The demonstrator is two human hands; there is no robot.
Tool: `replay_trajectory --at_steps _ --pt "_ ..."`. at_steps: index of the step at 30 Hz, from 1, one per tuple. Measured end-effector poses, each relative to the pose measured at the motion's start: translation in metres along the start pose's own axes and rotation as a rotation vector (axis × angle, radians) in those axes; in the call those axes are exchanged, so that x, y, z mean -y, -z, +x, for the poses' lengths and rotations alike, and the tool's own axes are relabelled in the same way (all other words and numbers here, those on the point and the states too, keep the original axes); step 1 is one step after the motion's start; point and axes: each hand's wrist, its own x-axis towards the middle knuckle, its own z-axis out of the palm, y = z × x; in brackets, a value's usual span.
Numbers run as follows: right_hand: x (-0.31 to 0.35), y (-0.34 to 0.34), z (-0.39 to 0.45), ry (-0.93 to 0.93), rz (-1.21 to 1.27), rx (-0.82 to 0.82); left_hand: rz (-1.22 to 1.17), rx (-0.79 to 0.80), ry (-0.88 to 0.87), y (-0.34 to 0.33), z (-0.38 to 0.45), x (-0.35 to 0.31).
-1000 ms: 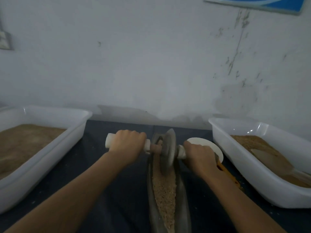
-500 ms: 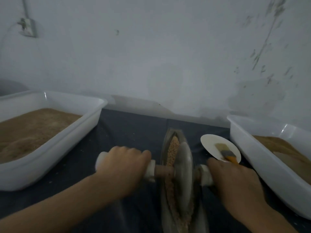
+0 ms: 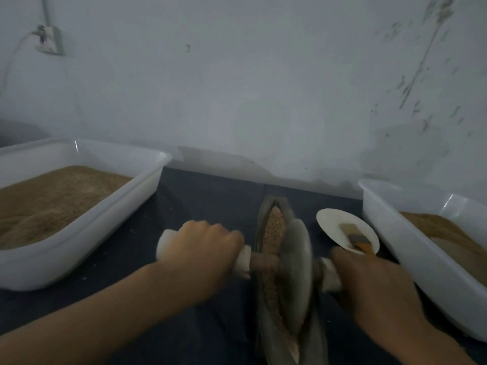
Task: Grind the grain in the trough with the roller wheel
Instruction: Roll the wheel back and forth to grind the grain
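A narrow dark metal trough (image 3: pixel 264 209) runs away from me on the dark table, with brown grain (image 3: pixel 274 233) along its groove. The grey roller wheel (image 3: pixel 295 272) stands on edge in the trough, about mid-length. Its axle carries white handles on both sides. My left hand (image 3: pixel 200 255) grips the left handle (image 3: pixel 164 242). My right hand (image 3: pixel 369 283) grips the right handle (image 3: pixel 329 276), hiding most of it. The near end of the trough is partly cut off at the bottom edge.
A white tub (image 3: pixel 87 233) of brown meal stands at the left. Another white tub (image 3: pixel 411 256) with brown meal stands at the right. A small white dish (image 3: pixel 332 225) with a brush (image 3: pixel 354 238) on it lies between trough and right tub. A wall rises close behind.
The wheel has rolled from the far end of the trough toward me, both hands coming back with it. Grain at the far end is now uncovered.
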Motion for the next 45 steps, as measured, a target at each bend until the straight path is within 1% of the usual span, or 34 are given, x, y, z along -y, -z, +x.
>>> replay_trajectory --at_steps 1,2,3,4,5,6,8,9,11,13,15,17,19,20,22,23,24,26,28,30,32,35,38,41,43,45 --pt "-0.003 0.004 -0.004 -0.064 0.050 0.100 0.040 -0.055 -0.056 0.005 -0.010 -0.001" --pt "-0.008 0.004 -0.007 -0.148 0.086 0.294 0.069 -0.104 -0.091 0.010 -0.015 -0.002" --pt "-0.010 0.004 -0.009 -0.173 0.072 0.387 0.087 -0.100 -0.106 0.013 -0.016 -0.002" --pt "-0.011 0.005 -0.012 -0.148 0.049 0.374 0.089 -0.084 -0.096 0.012 -0.013 -0.003" --pt "-0.010 0.004 -0.015 -0.091 0.000 0.292 0.070 -0.050 -0.061 0.007 -0.005 -0.004" --pt "-0.009 -0.001 -0.016 -0.036 -0.039 0.171 0.048 -0.039 -0.023 0.000 0.005 -0.003" --pt "-0.008 -0.012 -0.004 -0.019 -0.087 -0.008 0.040 -0.041 0.024 -0.016 0.031 0.003" --pt "-0.009 -0.016 0.011 -0.014 -0.115 -0.066 0.034 -0.033 0.046 -0.025 0.045 0.008" --pt "-0.014 -0.020 0.051 -0.020 -0.130 -0.100 0.012 -0.020 0.081 -0.037 0.074 0.018" --pt "-0.016 -0.022 0.083 -0.043 -0.153 -0.069 0.009 -0.015 0.111 -0.041 0.094 0.024" --pt "-0.014 -0.025 0.095 -0.071 -0.153 -0.089 0.006 -0.017 0.123 -0.044 0.102 0.026" --pt "-0.010 -0.024 0.081 -0.090 -0.122 -0.086 -0.012 -0.002 0.102 -0.044 0.092 0.025" --pt "-0.004 -0.017 0.048 -0.035 -0.144 -0.112 -0.056 0.039 0.048 -0.039 0.067 0.024" --pt "-0.001 -0.011 0.029 0.020 -0.127 -0.151 -0.073 0.075 0.019 -0.034 0.051 0.023" --pt "0.002 0.004 -0.004 0.126 -0.060 -0.296 -0.095 0.132 -0.032 -0.019 0.019 0.019" --pt "0.003 0.012 -0.017 0.156 -0.038 -0.352 -0.095 0.151 -0.054 -0.010 0.006 0.017" --pt "0.005 0.018 -0.027 0.168 -0.024 -0.369 -0.080 0.161 -0.070 -0.003 -0.007 0.015" --pt "0.003 0.020 -0.037 0.165 -0.010 -0.335 -0.018 0.122 -0.098 0.006 -0.020 0.012" --pt "-0.001 0.015 -0.038 0.147 0.007 -0.267 0.011 0.086 -0.096 0.007 -0.017 0.011" --pt "-0.008 0.003 -0.028 0.127 -0.028 -0.255 -0.006 0.106 -0.053 -0.001 -0.002 0.013" --pt "-0.017 -0.008 -0.001 0.088 -0.062 -0.262 -0.031 0.115 -0.002 -0.017 0.022 0.016" --pt "-0.028 -0.019 0.058 0.008 -0.194 -0.220 -0.070 0.110 0.072 -0.034 0.070 0.030" --pt "-0.028 -0.019 0.090 -0.054 -0.178 -0.169 -0.080 0.101 0.090 -0.040 0.101 0.038" --pt "-0.022 -0.014 0.073 -0.035 -0.181 -0.134 -0.081 0.091 0.079 -0.043 0.091 0.038" --pt "-0.018 -0.008 0.043 0.007 -0.166 -0.114 -0.099 0.105 0.047 -0.038 0.063 0.033" --pt "-0.015 0.004 0.011 0.067 -0.087 -0.147 -0.111 0.137 0.020 -0.026 0.029 0.026"
